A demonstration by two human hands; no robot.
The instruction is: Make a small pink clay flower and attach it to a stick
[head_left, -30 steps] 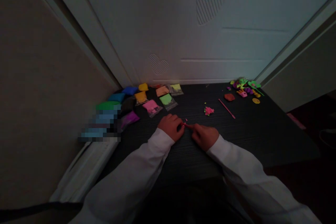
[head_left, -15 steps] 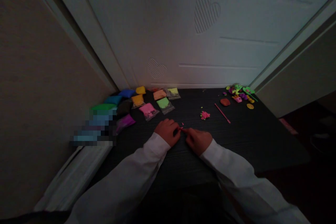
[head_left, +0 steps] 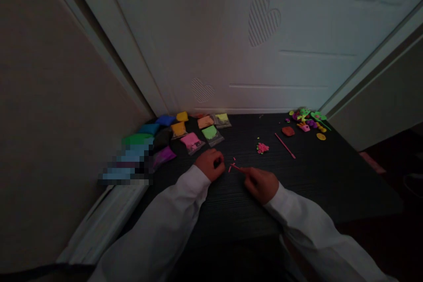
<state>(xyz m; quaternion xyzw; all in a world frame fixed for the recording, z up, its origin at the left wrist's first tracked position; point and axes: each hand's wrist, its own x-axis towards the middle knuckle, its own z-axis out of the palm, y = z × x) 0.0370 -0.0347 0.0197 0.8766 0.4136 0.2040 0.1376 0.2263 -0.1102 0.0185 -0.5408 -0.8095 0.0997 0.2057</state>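
My right hand [head_left: 262, 184] is closed around a thin pink clay modelling tool [head_left: 239, 168], its tip pointing left, low over the dark table. Small pink clay bits [head_left: 230, 169] lie at that tip. Just left of them, my left hand [head_left: 209, 165] is curled with thumb and fingers bent together; whether anything is pinched there cannot be made out. Beyond my right hand sits a pink clay flower cluster [head_left: 263, 148] with green at its edge. A second pink modelling tool [head_left: 284, 145] lies to the right of the cluster.
Bags of coloured clay, including a pink bag [head_left: 192, 142] and a green bag [head_left: 212, 135], lie at the back left. A reddish lump [head_left: 288, 131], a yellow disc [head_left: 320, 136] and several clay figures [head_left: 306, 120] are at the back right. A white panel [head_left: 211, 53] stands behind.
My hands have moved apart: the right one drew back to the right with the tool, the left stays curled. More pink bits now show between them. The view has shifted slightly.
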